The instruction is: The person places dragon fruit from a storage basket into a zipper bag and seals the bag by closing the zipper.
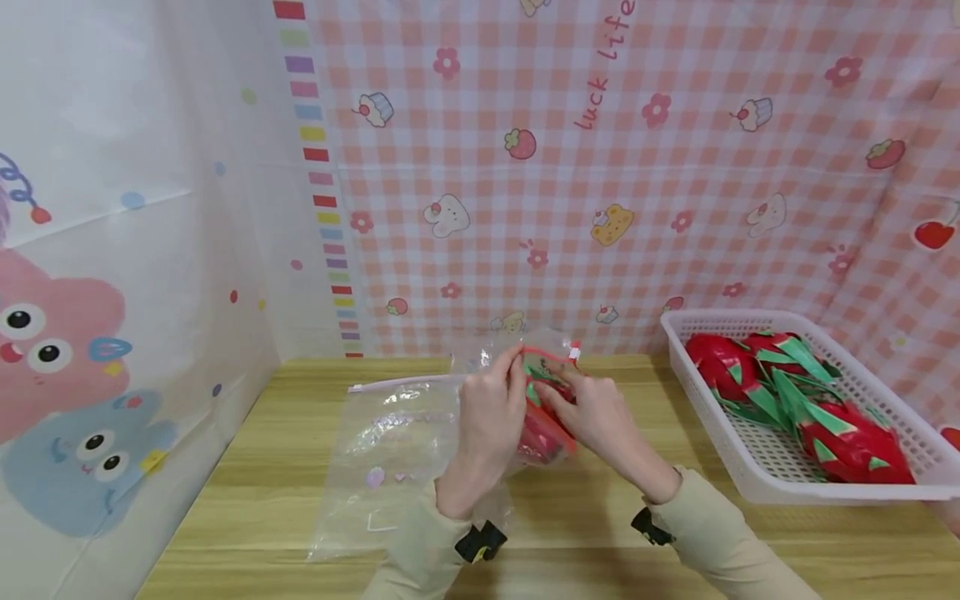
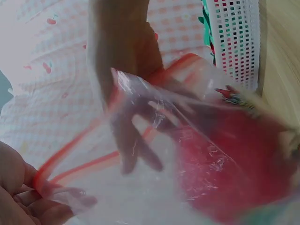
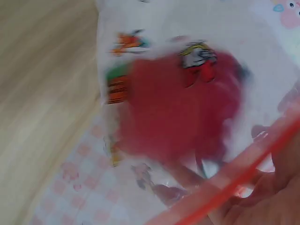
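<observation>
A clear zip bag with an orange-red zip strip point(image 1: 551, 425) stands between both hands, its mouth spread apart. My left hand point(image 1: 491, 408) pinches one end of the strip, as the left wrist view shows near its fingers point(image 2: 28, 201). Inside the bag is a red dragon fruit point(image 3: 183, 108), blurred through the plastic. My right hand point(image 1: 607, 417) reaches in through the mouth. In the left wrist view, the right hand's fingers point(image 2: 129, 154) are spread and stretched out, close beside the fruit.
Flat on the wooden table point(image 1: 247, 500) to the left lies another clear bag point(image 1: 397, 442) with a pale lilac zip, partly under my left arm. At the right stands a white perforated basket point(image 1: 731, 450) holding several dragon fruits point(image 1: 855, 442). Patterned cloth point(image 1: 480, 183) hangs behind the table.
</observation>
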Tool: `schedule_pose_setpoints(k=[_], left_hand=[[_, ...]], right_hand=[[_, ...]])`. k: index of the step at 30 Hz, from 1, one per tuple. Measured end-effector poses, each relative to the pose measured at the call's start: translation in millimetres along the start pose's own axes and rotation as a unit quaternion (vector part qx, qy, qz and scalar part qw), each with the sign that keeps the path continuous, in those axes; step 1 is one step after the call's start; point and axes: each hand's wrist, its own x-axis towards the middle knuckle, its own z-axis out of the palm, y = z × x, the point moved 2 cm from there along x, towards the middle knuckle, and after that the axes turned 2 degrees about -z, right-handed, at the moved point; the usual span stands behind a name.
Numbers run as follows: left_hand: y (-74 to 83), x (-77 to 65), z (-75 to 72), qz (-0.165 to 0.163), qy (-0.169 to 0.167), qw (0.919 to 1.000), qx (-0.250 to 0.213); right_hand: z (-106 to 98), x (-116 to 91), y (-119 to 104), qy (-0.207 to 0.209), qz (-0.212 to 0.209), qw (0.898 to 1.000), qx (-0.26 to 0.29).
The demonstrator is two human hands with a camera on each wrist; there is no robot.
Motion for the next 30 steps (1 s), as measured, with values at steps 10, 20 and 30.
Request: schedule_pose_setpoints(k=[10, 20, 30], left_hand=[[-10.6, 4.1, -5.1, 0.000, 0.054, 0.9985, -0.003], [-8.6, 6.9, -7.6, -0.029, 0.016, 0.9986, 0.042], [-7.1, 24.4, -12.4, -0.027, 0.036, 0.9980, 0.045]], right_hand=[[-4.5, -5.2, 31.8, 0.222, -0.101, 0.964, -0.104], [-19.4, -3.7, 44.2, 0.155, 0.046, 0.986, -0.029], [-53.7, 14.3, 25.6, 0.180, 0.022, 0.979, 0.095]])
